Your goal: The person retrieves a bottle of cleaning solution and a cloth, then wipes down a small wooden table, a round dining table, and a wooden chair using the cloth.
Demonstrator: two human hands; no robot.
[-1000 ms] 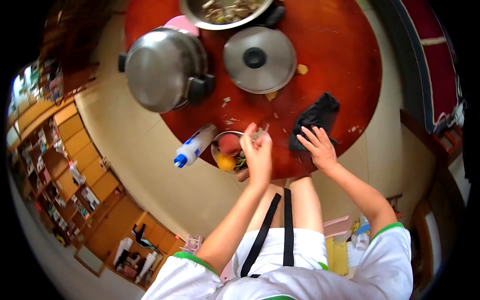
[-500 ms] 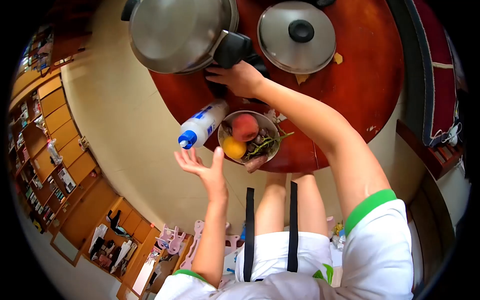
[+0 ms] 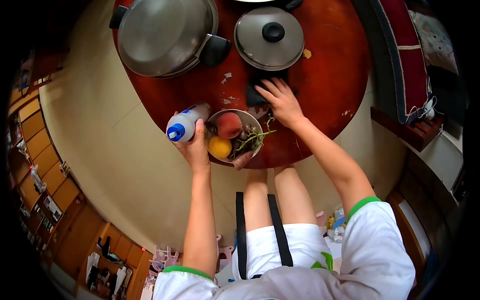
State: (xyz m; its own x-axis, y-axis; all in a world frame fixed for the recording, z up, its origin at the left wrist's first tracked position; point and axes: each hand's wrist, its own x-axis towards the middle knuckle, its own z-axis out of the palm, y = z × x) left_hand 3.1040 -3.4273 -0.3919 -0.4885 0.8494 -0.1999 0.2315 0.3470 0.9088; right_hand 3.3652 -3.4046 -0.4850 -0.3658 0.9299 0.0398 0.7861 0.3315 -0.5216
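Note:
My left hand [image 3: 193, 145] is wrapped round a clear bottle with a blue cap [image 3: 183, 126] at the table's left front edge. The bottle is tilted, its cap towards me. My right hand [image 3: 283, 102] lies with spread fingers on a black cloth [image 3: 260, 92], just below a round steel lid with a black knob [image 3: 269, 42]. Between my hands stands a bowl [image 3: 210, 120] with a peach [image 3: 229, 125], an orange fruit [image 3: 220, 147], grapes on green stems [image 3: 254, 139] and a brownish piece [image 3: 243, 160] at its front rim.
A large steel pot with black handles [image 3: 162, 37] stands at the back left of the round red table [image 3: 330, 75]. The rim of another metal vessel shows at the top edge. A small yellowish scrap [image 3: 307, 53] lies right of the lid. Shelves [image 3: 50, 165] stand at the left.
My left hand has closed round the bottle. My right hand has moved from beside the large pot's handle to the right, and now rests on the black cloth.

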